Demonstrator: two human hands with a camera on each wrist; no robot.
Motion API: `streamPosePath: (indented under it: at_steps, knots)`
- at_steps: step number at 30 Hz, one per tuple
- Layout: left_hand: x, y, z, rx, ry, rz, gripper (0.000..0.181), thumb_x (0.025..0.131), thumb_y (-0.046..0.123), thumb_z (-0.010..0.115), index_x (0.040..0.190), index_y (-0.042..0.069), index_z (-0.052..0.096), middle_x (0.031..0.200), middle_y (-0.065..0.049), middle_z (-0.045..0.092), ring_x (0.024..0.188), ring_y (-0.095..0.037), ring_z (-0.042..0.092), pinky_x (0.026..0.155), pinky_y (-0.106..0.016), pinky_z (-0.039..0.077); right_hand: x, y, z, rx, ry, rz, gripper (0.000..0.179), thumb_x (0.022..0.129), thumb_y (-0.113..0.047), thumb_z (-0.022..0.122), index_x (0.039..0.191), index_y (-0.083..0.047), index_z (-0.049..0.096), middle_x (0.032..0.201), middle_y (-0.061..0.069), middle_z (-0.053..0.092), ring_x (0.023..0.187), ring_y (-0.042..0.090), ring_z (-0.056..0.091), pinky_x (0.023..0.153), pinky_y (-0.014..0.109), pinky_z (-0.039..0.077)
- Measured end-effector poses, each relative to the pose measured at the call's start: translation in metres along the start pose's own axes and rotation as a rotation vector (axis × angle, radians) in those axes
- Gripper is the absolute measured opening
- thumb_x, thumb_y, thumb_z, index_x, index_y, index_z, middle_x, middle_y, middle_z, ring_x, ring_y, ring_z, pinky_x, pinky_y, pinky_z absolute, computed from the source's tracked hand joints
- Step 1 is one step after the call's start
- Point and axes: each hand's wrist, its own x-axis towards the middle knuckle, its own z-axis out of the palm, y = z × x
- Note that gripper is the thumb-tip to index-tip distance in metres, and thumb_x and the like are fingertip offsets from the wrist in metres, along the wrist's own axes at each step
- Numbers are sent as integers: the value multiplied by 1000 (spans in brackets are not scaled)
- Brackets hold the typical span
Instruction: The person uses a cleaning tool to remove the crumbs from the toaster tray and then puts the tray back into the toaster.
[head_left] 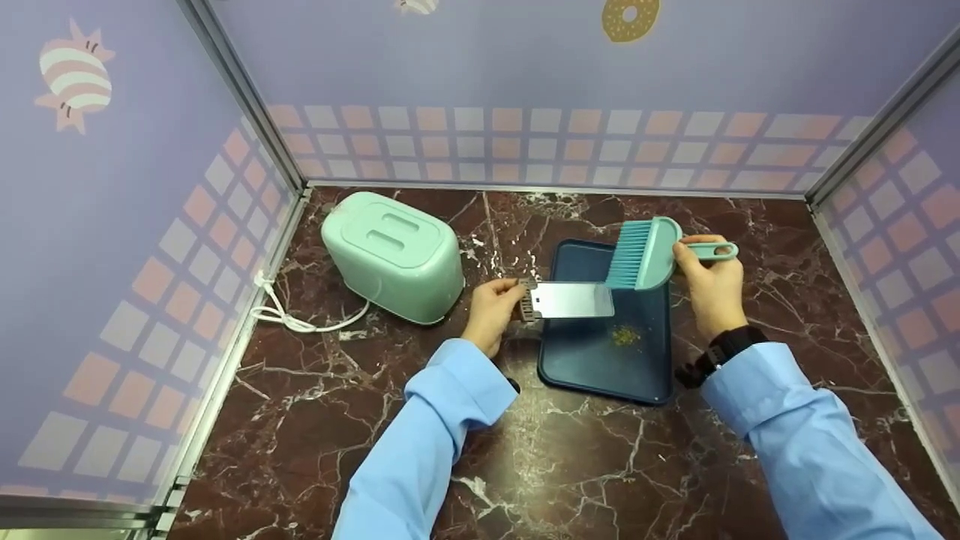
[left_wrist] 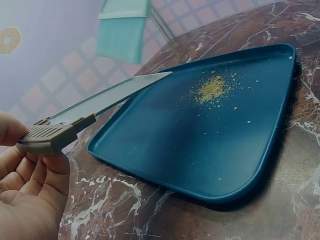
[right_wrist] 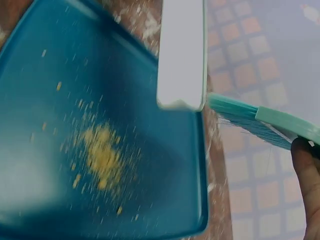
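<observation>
My left hand (head_left: 491, 313) pinches the brown ribbed end of a flat metal crumb tray (head_left: 576, 300), thumb on top and fingers below. The metal plate hangs over a dark blue tray (head_left: 600, 369) on the table. In the left wrist view a pile of yellowish crumbs (left_wrist: 212, 89) lies on the blue tray, with loose bits scattered round it. My right hand (head_left: 716, 289) grips a teal brush (head_left: 654, 255) near the base of its looped handle. The bristles (head_left: 630, 251) point left, close to the plate's far right corner; contact is unclear.
A mint-green toaster (head_left: 401, 251) stands at the back left, its white cord (head_left: 307, 327) looping toward the left wall. Several pale crumbs (head_left: 495, 262) lie on the marbled table between toaster and blue tray. Patterned panels (head_left: 480, 142) enclose the back and sides.
</observation>
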Motion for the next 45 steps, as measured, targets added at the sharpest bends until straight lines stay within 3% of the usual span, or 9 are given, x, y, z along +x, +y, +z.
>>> streamPosePath:
  at_steps: [7, 12, 23, 33, 45]
  knots:
    - [-3, 0, 2, -13, -17, -1, 27, 100, 7, 61, 121, -8, 67, 95, -9, 69, 76, -14, 65, 65, -26, 56, -9, -7, 30, 155, -105, -13, 34, 96, -18, 72, 120, 1, 58, 106, 17, 67, 92, 22, 75, 79, 33, 62]
    - [-3, 0, 3, -14, -25, -22, 32, 100, 8, 61, 126, -9, 65, 96, -9, 69, 76, -14, 64, 64, -26, 55, -15, -9, 50, 234, -185, -9, 36, 95, -17, 74, 119, 4, 57, 102, 17, 69, 88, 25, 75, 76, 37, 63]
    - [-2, 3, 4, 63, -27, -19, 29, 100, 14, 64, 124, -3, 68, 114, -12, 68, 99, -19, 63, 82, -32, 54, -24, -7, 71, 221, -319, 35, 41, 97, -19, 72, 125, 3, 53, 108, 17, 67, 96, 26, 74, 85, 42, 61]
    - [-2, 1, 4, -4, -45, -17, 31, 99, 10, 64, 124, -7, 66, 98, -9, 68, 77, -14, 62, 64, -26, 54, -22, -2, 61, 30, -326, 44, 49, 97, -29, 71, 128, 3, 52, 115, 17, 66, 102, 21, 73, 87, 37, 60]
    - [-2, 2, -2, 4, -41, -1, 26, 99, 9, 62, 120, -6, 67, 95, -10, 68, 75, -14, 64, 62, -25, 55, -9, 11, 26, -93, -267, 53, 37, 102, -22, 64, 130, 0, 53, 114, 15, 64, 98, 16, 72, 83, 31, 61]
